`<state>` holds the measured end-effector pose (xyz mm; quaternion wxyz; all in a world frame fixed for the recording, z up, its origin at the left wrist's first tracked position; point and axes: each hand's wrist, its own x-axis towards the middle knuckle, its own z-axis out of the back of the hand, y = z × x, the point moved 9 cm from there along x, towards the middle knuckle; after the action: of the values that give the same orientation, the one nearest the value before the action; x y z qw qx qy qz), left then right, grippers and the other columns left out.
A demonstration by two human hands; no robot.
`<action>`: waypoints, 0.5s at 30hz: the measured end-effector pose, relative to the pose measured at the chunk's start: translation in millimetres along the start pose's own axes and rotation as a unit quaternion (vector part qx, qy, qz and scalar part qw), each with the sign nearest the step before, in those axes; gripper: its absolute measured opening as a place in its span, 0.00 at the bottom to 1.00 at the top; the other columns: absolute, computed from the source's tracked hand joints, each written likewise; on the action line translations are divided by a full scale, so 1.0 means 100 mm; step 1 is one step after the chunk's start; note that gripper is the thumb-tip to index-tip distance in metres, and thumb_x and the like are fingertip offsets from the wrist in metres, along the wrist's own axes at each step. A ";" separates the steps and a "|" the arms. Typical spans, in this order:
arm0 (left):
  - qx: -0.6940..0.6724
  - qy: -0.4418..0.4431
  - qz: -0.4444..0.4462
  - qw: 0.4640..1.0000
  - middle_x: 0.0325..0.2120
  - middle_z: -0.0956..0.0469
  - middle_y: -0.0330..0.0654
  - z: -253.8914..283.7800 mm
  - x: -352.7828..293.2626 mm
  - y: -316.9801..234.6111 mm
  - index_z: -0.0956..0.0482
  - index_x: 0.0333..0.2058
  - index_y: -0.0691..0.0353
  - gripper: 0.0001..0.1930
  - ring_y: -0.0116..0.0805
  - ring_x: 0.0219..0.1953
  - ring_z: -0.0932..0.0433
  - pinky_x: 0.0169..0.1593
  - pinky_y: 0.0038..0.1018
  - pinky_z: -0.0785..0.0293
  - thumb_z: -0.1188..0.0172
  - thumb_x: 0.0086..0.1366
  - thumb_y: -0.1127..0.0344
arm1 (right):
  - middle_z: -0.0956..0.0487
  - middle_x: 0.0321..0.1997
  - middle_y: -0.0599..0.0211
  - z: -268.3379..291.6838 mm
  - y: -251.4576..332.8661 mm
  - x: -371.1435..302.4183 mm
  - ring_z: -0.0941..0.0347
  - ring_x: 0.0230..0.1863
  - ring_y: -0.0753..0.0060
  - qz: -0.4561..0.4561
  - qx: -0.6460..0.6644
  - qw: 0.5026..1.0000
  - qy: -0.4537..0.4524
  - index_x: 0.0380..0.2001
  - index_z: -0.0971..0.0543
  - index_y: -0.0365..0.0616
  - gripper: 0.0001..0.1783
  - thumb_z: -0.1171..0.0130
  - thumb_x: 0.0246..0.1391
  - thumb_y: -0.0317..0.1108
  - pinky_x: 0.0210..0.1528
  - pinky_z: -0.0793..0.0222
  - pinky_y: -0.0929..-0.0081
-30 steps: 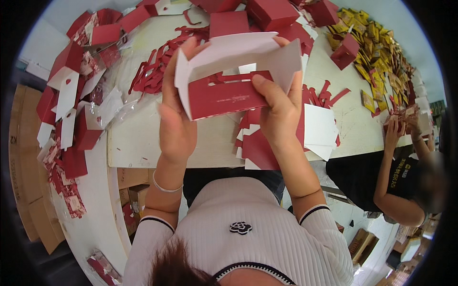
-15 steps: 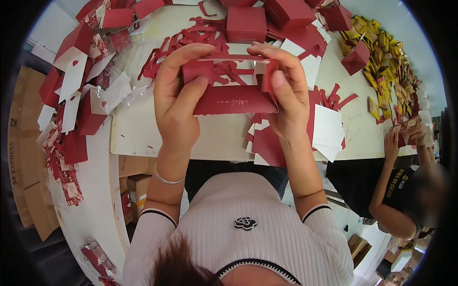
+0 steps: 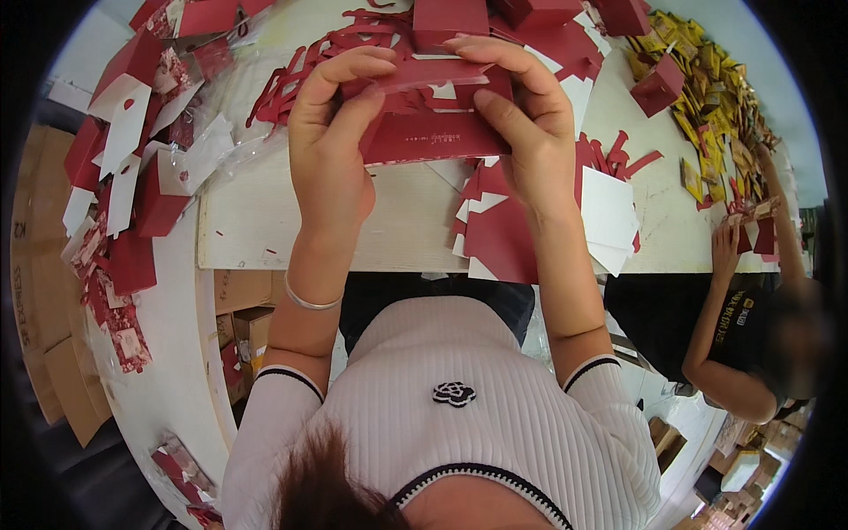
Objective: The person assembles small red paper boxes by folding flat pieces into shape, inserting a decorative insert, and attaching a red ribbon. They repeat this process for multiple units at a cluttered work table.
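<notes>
Both hands hold a red cardboard box (image 3: 433, 137) above the table, its middle open so that things behind show through. My left hand (image 3: 327, 132) grips the left end, thumb on the near side and fingers curled over the far edge. At the other end, my right hand (image 3: 539, 132) has its thumb on the inside corner and its fingers over the far panel. A far flap slants across the opening. Behind the box lies a heap of red paper strips (image 3: 274, 97), and flat red card sheets (image 3: 499, 238) lie below my right hand.
White cards (image 3: 607, 221) lie at the right. Folded red boxes (image 3: 163, 190) with white tags crowd the left, beside clear plastic. Yellow sachets (image 3: 707, 97) are heaped at the far right. Near them, a co-worker's hand (image 3: 726, 247) holds a patterned red item. Cartons (image 3: 252, 336) stand under the table.
Both hands have carried the box away from me. Its far flap now slants inward, and my right thumb has shifted onto the inside corner. The co-worker's one arm reaches toward the sachets.
</notes>
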<state>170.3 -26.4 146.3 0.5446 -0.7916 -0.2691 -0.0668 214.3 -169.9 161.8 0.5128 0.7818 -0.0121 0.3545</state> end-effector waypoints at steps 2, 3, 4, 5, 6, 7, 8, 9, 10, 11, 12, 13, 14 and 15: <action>0.033 0.081 -0.052 0.995 0.41 0.29 0.45 -0.10 0.02 -0.06 0.28 0.33 0.65 0.10 0.29 0.45 0.34 0.50 0.23 0.41 0.53 0.50 0.80 | 0.27 0.45 0.60 0.05 0.11 0.00 0.36 0.52 0.68 0.059 -0.041 0.997 -0.010 0.31 0.25 0.37 0.16 0.59 0.40 0.12 0.53 0.41 0.74; 0.057 0.131 -0.095 0.985 0.42 0.30 0.46 -0.12 0.02 -0.11 0.29 0.33 0.65 0.10 0.30 0.46 0.34 0.50 0.24 0.41 0.53 0.50 0.79 | 0.27 0.45 0.59 0.03 0.16 -0.02 0.36 0.52 0.66 0.097 -0.068 0.993 -0.003 0.30 0.25 0.37 0.16 0.59 0.40 0.12 0.53 0.42 0.72; 0.081 0.180 -0.136 0.971 0.43 0.31 0.46 -0.18 -0.02 -0.16 0.29 0.32 0.65 0.10 0.32 0.47 0.35 0.51 0.25 0.42 0.52 0.49 0.78 | 0.27 0.44 0.59 0.01 0.20 -0.04 0.36 0.52 0.64 0.134 -0.095 0.986 0.003 0.30 0.25 0.37 0.16 0.59 0.40 0.12 0.54 0.43 0.71; 0.091 0.179 -0.134 0.971 0.43 0.31 0.47 -0.19 -0.02 -0.16 0.29 0.32 0.65 0.10 0.33 0.48 0.36 0.52 0.26 0.43 0.52 0.48 0.77 | 0.27 0.44 0.58 -0.01 0.23 -0.06 0.36 0.52 0.62 0.171 -0.122 0.978 0.010 0.30 0.25 0.37 0.16 0.58 0.40 0.13 0.54 0.44 0.70; 0.101 0.177 -0.131 0.970 0.44 0.32 0.48 -0.19 -0.03 -0.17 0.30 0.31 0.64 0.10 0.33 0.48 0.36 0.52 0.27 0.43 0.51 0.47 0.77 | 0.28 0.45 0.56 -0.01 0.23 -0.06 0.37 0.52 0.58 0.188 -0.132 0.973 0.032 0.31 0.24 0.38 0.15 0.56 0.39 0.14 0.55 0.46 0.67; 0.110 0.176 -0.128 0.970 0.45 0.33 0.48 -0.20 -0.04 -0.18 0.30 0.31 0.64 0.10 0.34 0.49 0.37 0.53 0.28 0.44 0.51 0.46 0.76 | 0.29 0.45 0.56 -0.01 0.22 -0.07 0.37 0.52 0.58 0.170 -0.145 0.974 0.038 0.32 0.24 0.39 0.16 0.55 0.39 0.15 0.56 0.46 0.66; 0.109 0.154 -0.139 0.972 0.45 0.32 0.47 -0.21 -0.05 -0.21 0.30 0.29 0.63 0.10 0.33 0.48 0.36 0.52 0.27 0.43 0.50 0.46 0.79 | 0.29 0.46 0.56 -0.02 0.24 -0.08 0.37 0.53 0.57 0.152 -0.158 0.975 0.043 0.33 0.24 0.39 0.16 0.54 0.39 0.15 0.56 0.47 0.66; 0.118 0.157 -0.147 0.969 0.44 0.32 0.46 -0.21 -0.05 -0.23 0.30 0.30 0.63 0.11 0.33 0.47 0.35 0.52 0.27 0.42 0.51 0.45 0.80 | 0.29 0.46 0.56 -0.05 0.26 -0.08 0.38 0.53 0.57 0.135 -0.168 0.975 0.049 0.34 0.24 0.39 0.16 0.53 0.38 0.16 0.57 0.48 0.66; 0.127 0.160 -0.154 0.967 0.44 0.32 0.46 -0.21 -0.05 -0.24 0.30 0.31 0.63 0.12 0.33 0.47 0.35 0.51 0.27 0.42 0.51 0.45 0.81 | 0.30 0.45 0.56 -0.14 0.32 -0.09 0.38 0.53 0.55 0.163 -0.228 0.958 0.049 0.37 0.25 0.40 0.20 0.51 0.35 0.15 0.55 0.45 0.65; 0.136 0.163 -0.161 0.964 0.43 0.31 0.45 -0.20 -0.05 -0.25 0.30 0.32 0.63 0.13 0.33 0.46 0.35 0.51 0.27 0.41 0.51 0.45 0.82 | 0.30 0.44 0.56 -0.16 0.34 -0.08 0.38 0.52 0.55 0.183 -0.251 0.949 0.052 0.38 0.26 0.40 0.21 0.50 0.34 0.14 0.55 0.44 0.65; 0.164 0.170 -0.186 0.954 0.43 0.31 0.45 -0.22 -0.05 -0.27 0.30 0.33 0.63 0.14 0.32 0.46 0.34 0.50 0.27 0.40 0.51 0.45 0.83 | 0.30 0.44 0.57 -0.18 0.36 -0.07 0.38 0.52 0.54 0.203 -0.277 0.938 0.054 0.38 0.26 0.40 0.23 0.50 0.33 0.14 0.54 0.43 0.65; 0.192 0.177 -0.210 0.942 0.42 0.31 0.44 -0.23 -0.04 -0.29 0.30 0.34 0.63 0.15 0.32 0.45 0.34 0.50 0.27 0.40 0.52 0.45 0.83 | 0.31 0.43 0.57 -0.20 0.38 -0.06 0.38 0.52 0.53 0.222 -0.302 0.925 0.055 0.39 0.26 0.40 0.24 0.50 0.32 0.13 0.53 0.42 0.65; 0.220 0.184 -0.234 0.929 0.41 0.31 0.44 -0.25 -0.05 -0.31 0.30 0.35 0.63 0.16 0.32 0.45 0.33 0.50 0.27 0.39 0.52 0.45 0.84 | 0.31 0.42 0.58 -0.20 0.40 -0.06 0.37 0.51 0.52 0.237 -0.286 0.927 0.050 0.39 0.27 0.40 0.25 0.50 0.31 0.12 0.52 0.40 0.66; 0.225 0.182 -0.247 0.925 0.41 0.30 0.45 -0.25 -0.05 -0.34 0.30 0.36 0.64 0.16 0.32 0.44 0.33 0.50 0.27 0.39 0.52 0.46 0.84 | 0.30 0.42 0.58 -0.21 0.41 -0.05 0.37 0.51 0.53 0.231 -0.272 0.932 0.056 0.38 0.26 0.40 0.24 0.50 0.31 0.12 0.52 0.41 0.65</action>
<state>154.3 -41.8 182.5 0.7141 -0.5307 -0.3606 -0.2799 184.2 -174.1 195.9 0.6095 0.5665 -0.2599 0.4898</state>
